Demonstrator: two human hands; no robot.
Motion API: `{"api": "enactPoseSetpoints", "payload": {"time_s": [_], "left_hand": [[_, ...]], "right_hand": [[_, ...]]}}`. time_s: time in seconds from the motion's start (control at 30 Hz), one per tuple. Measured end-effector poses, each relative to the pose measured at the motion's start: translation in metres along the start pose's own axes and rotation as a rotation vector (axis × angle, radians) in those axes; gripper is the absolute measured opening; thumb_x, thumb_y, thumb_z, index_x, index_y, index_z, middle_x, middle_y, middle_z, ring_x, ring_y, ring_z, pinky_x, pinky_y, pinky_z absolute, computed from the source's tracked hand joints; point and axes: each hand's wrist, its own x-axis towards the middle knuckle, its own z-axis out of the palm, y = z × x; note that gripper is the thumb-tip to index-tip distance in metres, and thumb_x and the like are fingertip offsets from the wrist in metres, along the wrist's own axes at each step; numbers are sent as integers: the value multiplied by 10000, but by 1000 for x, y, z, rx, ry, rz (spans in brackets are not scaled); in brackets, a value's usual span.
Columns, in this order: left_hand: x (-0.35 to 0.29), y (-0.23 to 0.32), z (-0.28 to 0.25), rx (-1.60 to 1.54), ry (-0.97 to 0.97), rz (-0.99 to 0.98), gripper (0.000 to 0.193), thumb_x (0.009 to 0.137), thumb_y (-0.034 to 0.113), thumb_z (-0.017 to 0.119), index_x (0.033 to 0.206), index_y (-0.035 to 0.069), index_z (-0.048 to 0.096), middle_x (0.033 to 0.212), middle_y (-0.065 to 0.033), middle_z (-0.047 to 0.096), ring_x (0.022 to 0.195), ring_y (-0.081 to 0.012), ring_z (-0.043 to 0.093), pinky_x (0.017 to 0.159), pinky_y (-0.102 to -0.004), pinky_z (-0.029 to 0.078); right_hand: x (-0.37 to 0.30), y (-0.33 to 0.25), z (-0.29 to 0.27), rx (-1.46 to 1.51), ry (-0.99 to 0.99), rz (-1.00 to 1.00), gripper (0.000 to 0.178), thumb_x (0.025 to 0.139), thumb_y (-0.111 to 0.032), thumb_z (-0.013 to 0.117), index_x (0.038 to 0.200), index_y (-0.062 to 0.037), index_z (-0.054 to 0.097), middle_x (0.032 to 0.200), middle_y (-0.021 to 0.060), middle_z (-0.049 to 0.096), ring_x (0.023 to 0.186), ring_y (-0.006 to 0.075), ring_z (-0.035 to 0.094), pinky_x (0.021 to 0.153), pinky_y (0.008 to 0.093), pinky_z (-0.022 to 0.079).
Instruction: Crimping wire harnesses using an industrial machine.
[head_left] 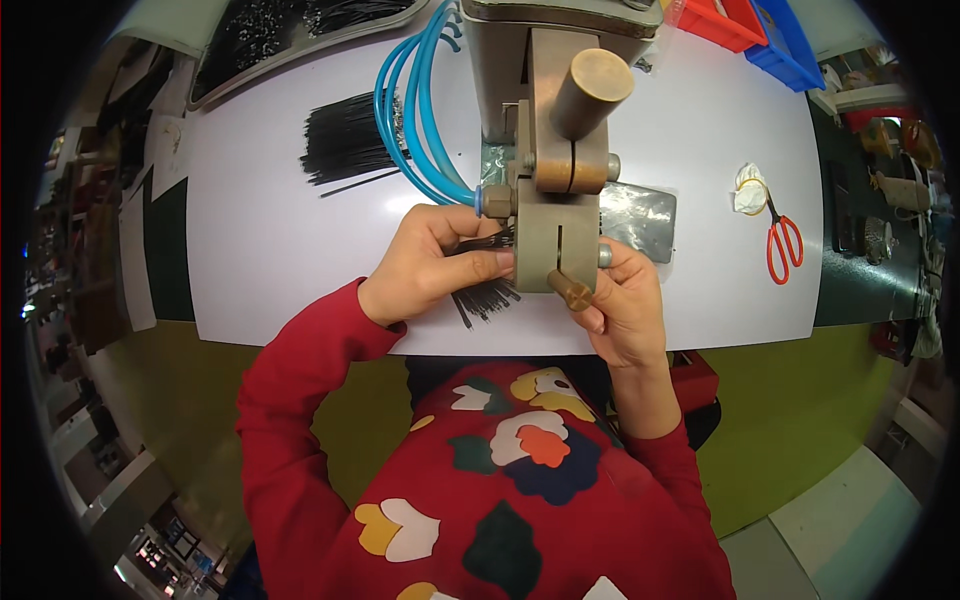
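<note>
My left hand [430, 268] is closed around a bundle of thin black wires [486, 300], thumb pressed over them. The wire ends fan out below the thumb, close to the front edge of the table. Just right of that bundle stands a small bench press with a metal head [556, 235], which hides the wires' other end. On the press's right side my right hand [632, 312] is closed, fingers curled in and thumb bent. Its fingertips go behind the press head, so whatever they pinch is hidden.
Blue air tubing [425, 110] loops into the press's left side. Behind it lies a pile of black wires [350, 140]. A metal tray [205, 95] of black parts stands far left. Rightward are a dark flat packet [648, 222], red-handled scissors [785, 248], a red bin [722, 25] and blue bin [785, 48].
</note>
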Motion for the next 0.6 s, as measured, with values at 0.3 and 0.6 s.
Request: {"api": "enactPoseSetpoints", "payload": {"time_s": [0.3, 0.6], "left_hand": [[-1, 3, 0, -71, -4, -36, 146, 771, 69, 615, 858, -48, 617, 750, -54, 616, 690, -79, 562, 630, -198, 440], [1, 4, -1, -97, 48, -2, 168, 762, 47, 606, 887, -64, 616, 784, -66, 625, 711, -87, 569, 656, -209, 453]], "right_hand": [[-5, 0, -6, 65, -183, -103, 19, 804, 23, 541, 787, 15, 544, 929, 186, 594, 494, 61, 423, 451, 173, 366], [10, 8, 18, -758, 61, -649, 72, 751, 66, 582, 806, 19, 579, 856, 91, 577, 649, 100, 499, 501, 197, 378]]}}
